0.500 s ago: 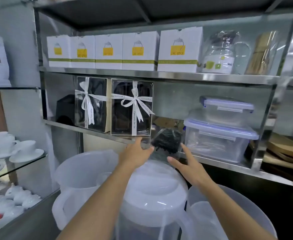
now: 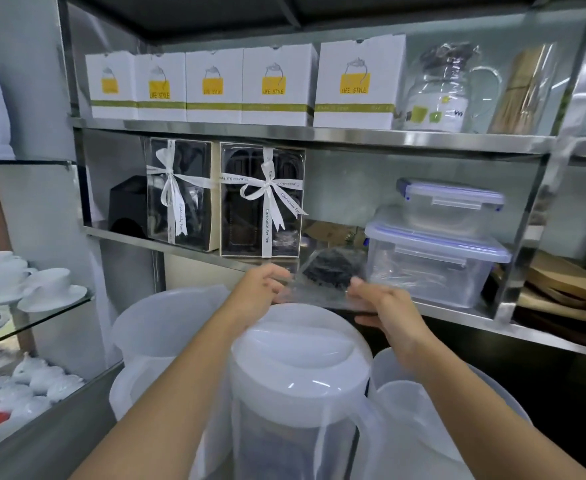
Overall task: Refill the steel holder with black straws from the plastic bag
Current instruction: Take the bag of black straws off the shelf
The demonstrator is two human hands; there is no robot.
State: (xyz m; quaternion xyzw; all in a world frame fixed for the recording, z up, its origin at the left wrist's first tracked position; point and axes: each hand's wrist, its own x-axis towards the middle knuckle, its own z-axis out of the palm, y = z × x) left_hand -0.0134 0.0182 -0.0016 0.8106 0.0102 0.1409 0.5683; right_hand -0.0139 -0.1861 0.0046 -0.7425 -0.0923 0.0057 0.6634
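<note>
A clear plastic bag (image 2: pixel 319 292) lies on the lower steel shelf (image 2: pixel 187 249), between the ribboned gift boxes and the lidded plastic containers. Its far end shows a bundle of black straws (image 2: pixel 333 268) end-on. My left hand (image 2: pixel 258 289) grips the bag's near left corner. My right hand (image 2: pixel 385 303) grips its near right side, thumb on top. Both hands hold the bag at the shelf's front edge. No steel holder is in view.
Three large translucent plastic pitchers (image 2: pixel 302 368) stand right below my arms. Two stacked lidded containers (image 2: pixel 437 265) sit to the bag's right, two black gift boxes (image 2: pixel 260 202) to its left. White cups on glass shelves (image 2: pixel 52 289) fill the left side. Wooden boards (image 2: pixel 568 289) lie far right.
Both hands have closed on the near end of the bag; half a second ago they were open and reaching toward it. The view has moved slightly closer.
</note>
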